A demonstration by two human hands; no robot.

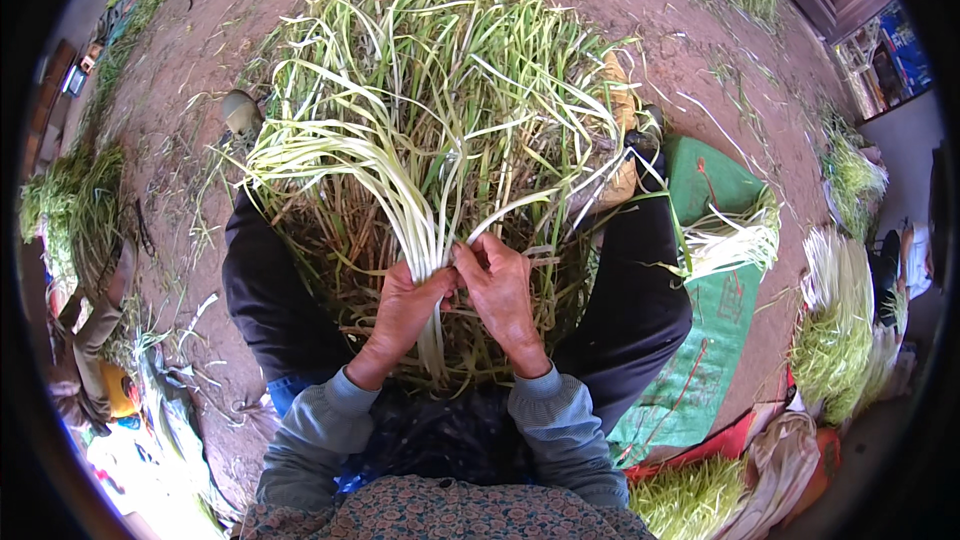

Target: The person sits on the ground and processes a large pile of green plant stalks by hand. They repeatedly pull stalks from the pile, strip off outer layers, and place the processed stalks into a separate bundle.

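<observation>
My left hand (pixel 405 307) is closed around a bunch of pale garlic chives (pixel 420 240), whose leaves fan out to the upper left and whose white stems hang below the fist. Touching it on the right, my right hand (pixel 499 289) pinches a single pale stalk (pixel 510 210) between thumb and forefinger. Under and beyond both hands, between my knees, lies a large heap of green and yellowish leafy stalks (pixel 450 75) with brown, dry lower parts.
To the right, a green woven sack (pixel 705 360) lies on the dirt floor with a small white-stemmed bundle (pixel 731 244) on it. Farther right are larger bundles (pixel 836 337). Another person's leg (pixel 97 330) and a leafy pile (pixel 82 202) are at the left.
</observation>
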